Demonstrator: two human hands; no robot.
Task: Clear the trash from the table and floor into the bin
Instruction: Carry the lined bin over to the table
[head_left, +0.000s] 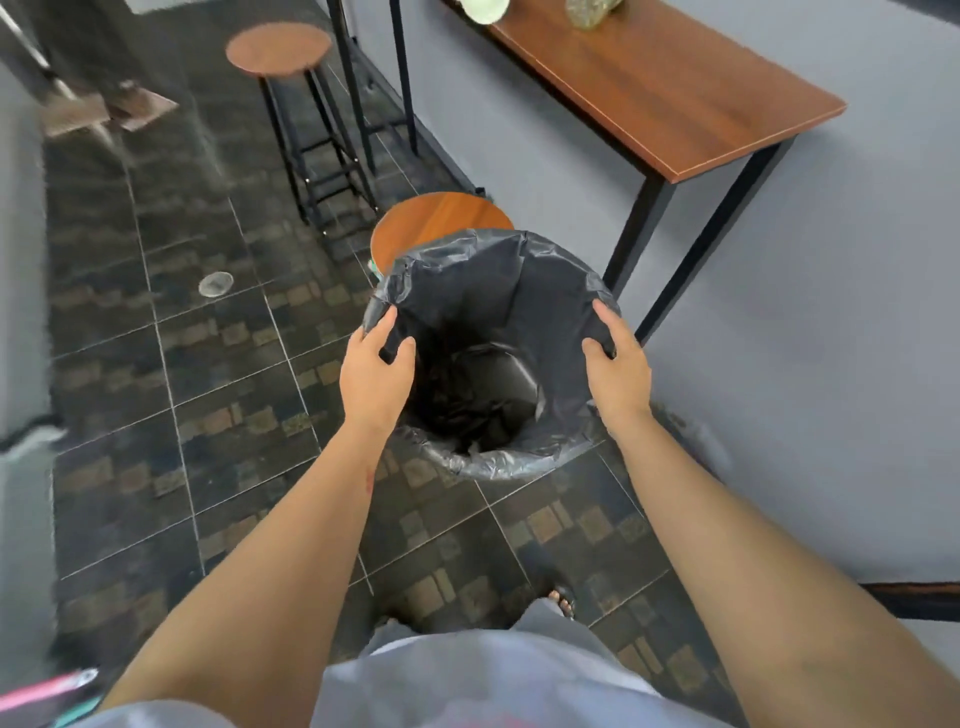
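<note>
A round bin lined with a black plastic bag (498, 280) is tilted toward me above the tiled floor. My left hand (375, 369) grips its left rim, thumb hooked inside the liner. My right hand (615, 364) grips the right rim the same way. Dark crumpled contents lie at the bottom of the bin. A clear plastic lid (215, 283) lies on the floor to the left. On the wooden table (670, 98) at the upper right, a pale green item (485, 9) and a crumpled brownish item (589, 11) sit at the far end, cut off by the frame.
A round wooden stool (441, 221) stands just behind the bin, and a taller stool (278, 49) is further back. A grey wall runs along the right. Another person's feet (130, 101) are at the upper left. My own foot (561, 603) shows below the bin.
</note>
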